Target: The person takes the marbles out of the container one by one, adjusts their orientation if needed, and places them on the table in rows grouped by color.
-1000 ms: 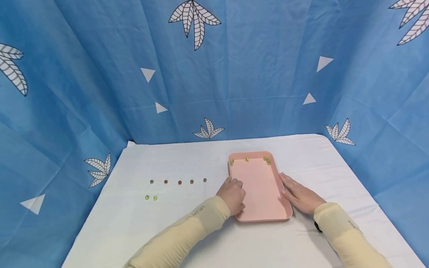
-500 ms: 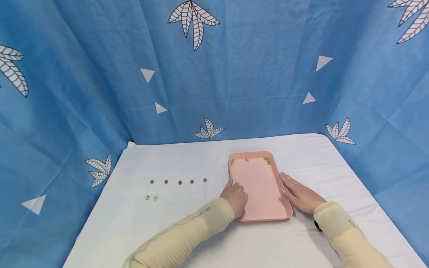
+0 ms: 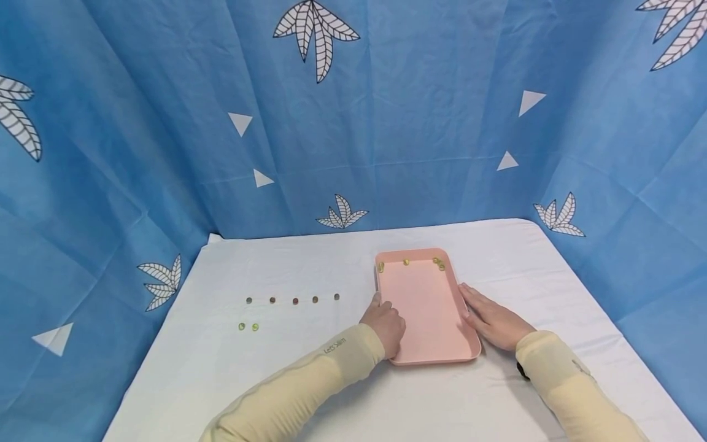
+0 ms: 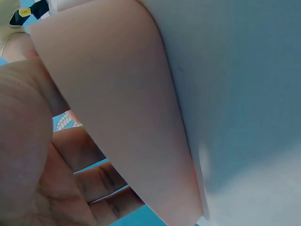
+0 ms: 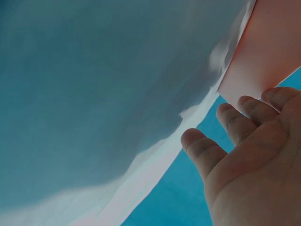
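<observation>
A shallow pink tray [image 3: 425, 313] lies on the white table. Over its left wall, near the front corner, curl the fingers of my left hand [image 3: 383, 325]; in the left wrist view the wall [image 4: 117, 103] runs between thumb and fingers. Along the outside of the right wall rests my right hand [image 3: 494, 319], its fingers extended; the right wrist view has these fingers [image 5: 235, 120] beside the pink wall. Several small yellow-green glassy balls, like marbles, sit at the tray's far end, among them a single ball [image 3: 406, 262] and a right-corner cluster [image 3: 439, 264].
Left of the tray, several small dark round pieces form a row across the table, one red-brown piece [image 3: 295, 301] in its middle. Nearer, two yellow-green balls [image 3: 255, 327] lie side by side. A blue patterned curtain [image 3: 353, 123] encloses the table's back and sides.
My left hand has moved slightly forward and right along the tray's left wall, its fingers shifting their hold within the first half second. The right hand, tray and small balls keep their places.
</observation>
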The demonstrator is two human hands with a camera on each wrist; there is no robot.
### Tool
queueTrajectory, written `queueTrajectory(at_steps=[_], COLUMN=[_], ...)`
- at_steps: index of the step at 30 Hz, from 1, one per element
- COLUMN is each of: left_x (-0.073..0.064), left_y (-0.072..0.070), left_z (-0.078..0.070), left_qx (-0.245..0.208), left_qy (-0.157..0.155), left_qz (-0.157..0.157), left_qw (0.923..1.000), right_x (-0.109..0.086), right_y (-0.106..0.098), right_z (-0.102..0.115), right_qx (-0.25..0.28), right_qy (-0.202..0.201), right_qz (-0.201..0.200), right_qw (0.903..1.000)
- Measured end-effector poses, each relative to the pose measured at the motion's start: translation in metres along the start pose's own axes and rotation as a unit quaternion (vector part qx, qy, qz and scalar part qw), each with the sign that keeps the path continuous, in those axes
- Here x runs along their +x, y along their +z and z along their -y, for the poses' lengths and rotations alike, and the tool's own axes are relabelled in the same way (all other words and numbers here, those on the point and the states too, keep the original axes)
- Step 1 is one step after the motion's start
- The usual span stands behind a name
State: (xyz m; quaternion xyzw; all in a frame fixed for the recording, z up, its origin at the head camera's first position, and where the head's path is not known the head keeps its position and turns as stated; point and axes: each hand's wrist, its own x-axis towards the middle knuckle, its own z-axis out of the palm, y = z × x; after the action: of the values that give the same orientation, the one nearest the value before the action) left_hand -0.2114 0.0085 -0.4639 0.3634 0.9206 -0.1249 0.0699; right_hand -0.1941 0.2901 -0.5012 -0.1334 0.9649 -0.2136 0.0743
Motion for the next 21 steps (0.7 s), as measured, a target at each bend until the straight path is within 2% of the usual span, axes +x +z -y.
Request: queueTrajectory(at_steps=[8, 13, 17, 21], left_x=[0.0, -0.004, -0.012, -0.023], left_y=[0.0, -0.004, -0.005, 0.0], left_z=[0.005, 0.01, 0.016, 0.023], left_qx=[-0.001, -0.032, -0.071, -0.111], left_qy=[0.003, 0.003, 0.012, 0.027], left_qz=[-0.005, -0.018, -0.059, -0.118], left_qw=[1.0, 0.9993, 0.9957, 0.9864], right_x=[0.003, 0.003, 0.003, 0.001], right_y=[-0.001, -0.001, -0.001, -0.001], right_z=[0.001, 0.002, 0.002, 0.002], right_qx=[-0.001, 0.0, -0.001, -0.01], right_qy=[-0.005, -0.007, -0.014, -0.035], right_qz=[-0.006, -0.008, -0.015, -0.032], right_qw=[1.0, 0.9999, 0.9998, 0.9988])
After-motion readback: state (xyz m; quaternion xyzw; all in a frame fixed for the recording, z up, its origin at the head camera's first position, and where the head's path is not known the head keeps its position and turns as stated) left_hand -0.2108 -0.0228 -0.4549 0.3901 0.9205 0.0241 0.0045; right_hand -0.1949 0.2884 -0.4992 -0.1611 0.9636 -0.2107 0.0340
